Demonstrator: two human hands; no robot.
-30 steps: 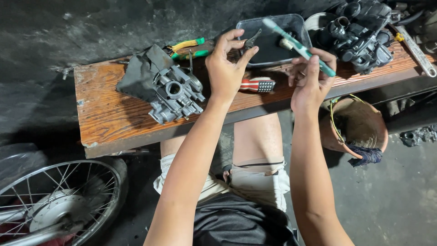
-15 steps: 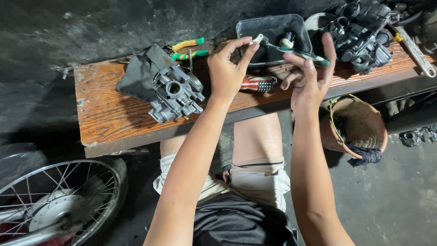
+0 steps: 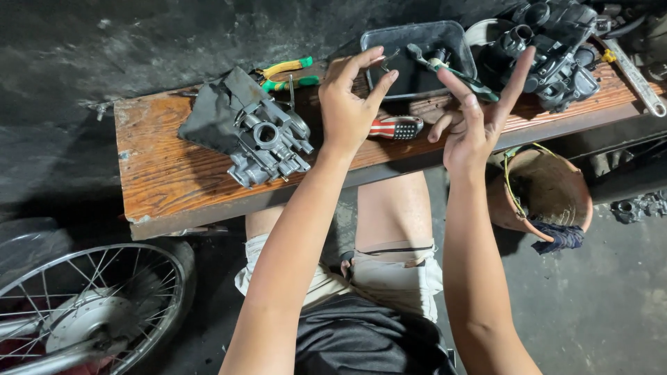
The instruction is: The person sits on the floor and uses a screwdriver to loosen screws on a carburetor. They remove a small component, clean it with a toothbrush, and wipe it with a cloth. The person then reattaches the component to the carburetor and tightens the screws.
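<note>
A repair workshop: carburetor (image 3: 267, 142), pliers (image 3: 285, 73) (and spoked wheel (image 3: 90, 312)).

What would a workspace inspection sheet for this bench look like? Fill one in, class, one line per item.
Surface: worn wooden bench.
Job's things: tiny metal part pinched in left hand; green-handled screwdriver in right hand.
Clutter: grey carburettor on dark rag, pliers, striped handle, black tray, dark engine part, wrench.
Grippers: both hands raised over the bench.
Cables: nothing seen.
Surroundings: spoked wheel, brown pot.
</note>
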